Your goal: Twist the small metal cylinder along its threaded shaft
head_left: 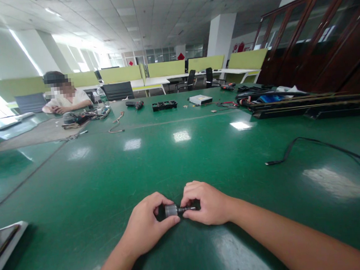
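Just above the green tabletop, a small grey metal cylinder (171,210) lies level between my hands. A thin dark shaft with spring-like ridges (186,209) sticks out of its right end; its exact kind is unclear. My left hand (148,222) is closed around the cylinder, thumb below and index finger above. Around the shaft, the thumb and curled fingers of my right hand (205,203) are closed, partly covering its tip. Dark parts show at the cylinder's left end, half hidden by my left palm.
A black cable (294,144) curls in from the right. At the left edge sits a pale-edged flat device (7,246). Along the far side are a power drill (135,105), a black tray-like part (164,106), a disc drive (200,99) and dark rails (291,106). Another person (66,96) sits far left.
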`<state>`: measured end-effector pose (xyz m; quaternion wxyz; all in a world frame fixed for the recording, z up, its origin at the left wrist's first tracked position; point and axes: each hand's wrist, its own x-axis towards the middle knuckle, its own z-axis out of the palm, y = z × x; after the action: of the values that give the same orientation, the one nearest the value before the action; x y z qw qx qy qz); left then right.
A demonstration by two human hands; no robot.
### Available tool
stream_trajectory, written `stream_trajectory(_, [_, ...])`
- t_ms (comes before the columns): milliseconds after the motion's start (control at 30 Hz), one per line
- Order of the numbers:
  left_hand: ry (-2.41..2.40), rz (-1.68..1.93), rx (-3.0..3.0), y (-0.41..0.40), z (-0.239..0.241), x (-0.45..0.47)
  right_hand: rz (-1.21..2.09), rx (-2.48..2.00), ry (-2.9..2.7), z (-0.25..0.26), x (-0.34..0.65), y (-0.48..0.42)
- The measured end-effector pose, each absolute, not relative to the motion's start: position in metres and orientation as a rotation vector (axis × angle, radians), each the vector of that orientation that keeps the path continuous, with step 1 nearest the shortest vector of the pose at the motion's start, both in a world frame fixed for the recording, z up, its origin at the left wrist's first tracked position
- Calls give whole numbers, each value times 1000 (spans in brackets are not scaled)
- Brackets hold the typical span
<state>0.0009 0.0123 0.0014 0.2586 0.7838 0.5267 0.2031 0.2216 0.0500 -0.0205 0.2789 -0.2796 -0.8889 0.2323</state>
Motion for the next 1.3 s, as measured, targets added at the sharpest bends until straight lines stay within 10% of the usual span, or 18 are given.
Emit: stream_trajectory(1300, [1420, 566, 2106, 11, 4, -1, 709, -832, -2413, -18, 237, 57])
